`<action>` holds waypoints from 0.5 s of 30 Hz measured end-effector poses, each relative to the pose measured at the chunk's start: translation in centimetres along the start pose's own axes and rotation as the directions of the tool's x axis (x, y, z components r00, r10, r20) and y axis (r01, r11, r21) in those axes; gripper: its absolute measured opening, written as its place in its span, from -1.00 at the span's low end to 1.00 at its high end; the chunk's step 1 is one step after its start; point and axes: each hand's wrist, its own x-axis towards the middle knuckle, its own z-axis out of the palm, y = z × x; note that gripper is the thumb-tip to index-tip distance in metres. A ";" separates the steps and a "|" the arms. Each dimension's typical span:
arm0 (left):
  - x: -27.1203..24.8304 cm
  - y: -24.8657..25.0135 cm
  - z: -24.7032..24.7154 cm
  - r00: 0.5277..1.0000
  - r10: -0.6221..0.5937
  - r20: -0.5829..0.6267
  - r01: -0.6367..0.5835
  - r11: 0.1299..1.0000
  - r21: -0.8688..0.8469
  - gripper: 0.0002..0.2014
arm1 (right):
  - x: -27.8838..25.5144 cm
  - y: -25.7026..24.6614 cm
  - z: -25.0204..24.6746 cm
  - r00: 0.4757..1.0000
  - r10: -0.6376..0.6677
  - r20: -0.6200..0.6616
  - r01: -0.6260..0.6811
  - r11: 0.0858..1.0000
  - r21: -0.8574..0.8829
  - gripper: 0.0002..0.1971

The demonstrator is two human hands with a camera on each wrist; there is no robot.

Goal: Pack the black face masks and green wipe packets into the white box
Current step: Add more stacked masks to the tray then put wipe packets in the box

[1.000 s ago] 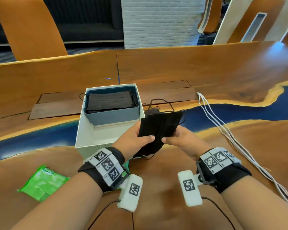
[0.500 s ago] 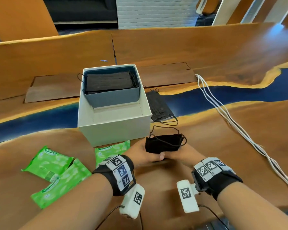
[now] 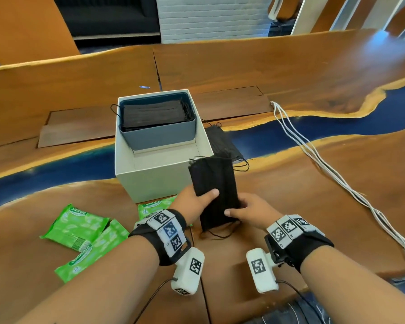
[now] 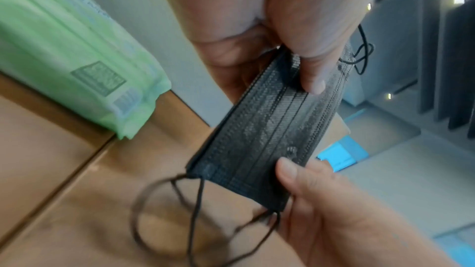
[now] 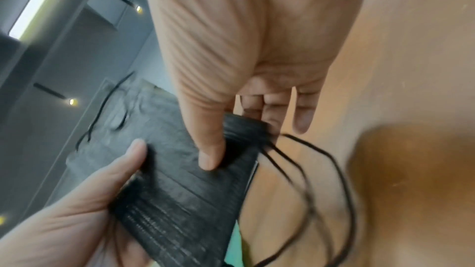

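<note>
Both hands hold a stack of black face masks [image 3: 214, 188] upright in front of the white box [image 3: 150, 181]. My left hand [image 3: 194, 202] pinches the stack's left side, thumb on its near face [image 4: 312, 82]. My right hand [image 3: 248, 210] pinches the lower right edge [image 5: 208, 159]; ear loops dangle below. Inside the box, a grey tray [image 3: 159, 136] at the back holds more black masks [image 3: 152, 113]. Another black mask [image 3: 222, 141] lies on the table right of the box. Green wipe packets [image 3: 75, 224] lie to the left, one [image 3: 153, 205] against the box front.
White cables [image 3: 325, 164] run along the wooden table [image 3: 290, 183] on the right. A blue resin strip [image 3: 337, 125] crosses the table behind the box. The front half of the box shows its bare white floor.
The mask stack, held low and flat near the table half a second ago, is now raised and turned upright beside the box's front right corner.
</note>
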 end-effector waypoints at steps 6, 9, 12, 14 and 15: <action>-0.2 1.7 -2.8 0.963 -0.093 -0.254 -0.005 0.933 -0.361 -0.83 | -0.8 -2.8 0.3 0.991 -0.055 -0.120 0.079 0.975 0.209 -0.86; -0.5 2.7 -4.2 0.932 -0.116 -0.343 -0.065 0.878 -0.474 -0.78 | -0.5 -5.3 0.9 0.989 -0.078 -0.127 0.112 0.949 0.294 -0.68; -0.8 3.8 -5.0 0.918 -0.125 -0.377 -0.103 0.841 -0.531 -0.80 | 0.0 -8.1 1.7 0.985 -0.141 -0.100 0.165 0.941 0.294 -0.57; -1.3 4.6 -5.6 0.911 -0.121 -0.395 -0.124 0.832 -0.541 -0.73 | 0.5 -9.7 2.4 0.984 -0.145 -0.103 0.174 0.907 0.384 -0.65; -1.4 4.8 -5.8 0.907 -0.117 -0.405 -0.136 0.828 -0.544 -0.71 | 0.9 -10.2 2.6 0.983 -0.144 -0.111 0.178 0.884 0.432 -0.67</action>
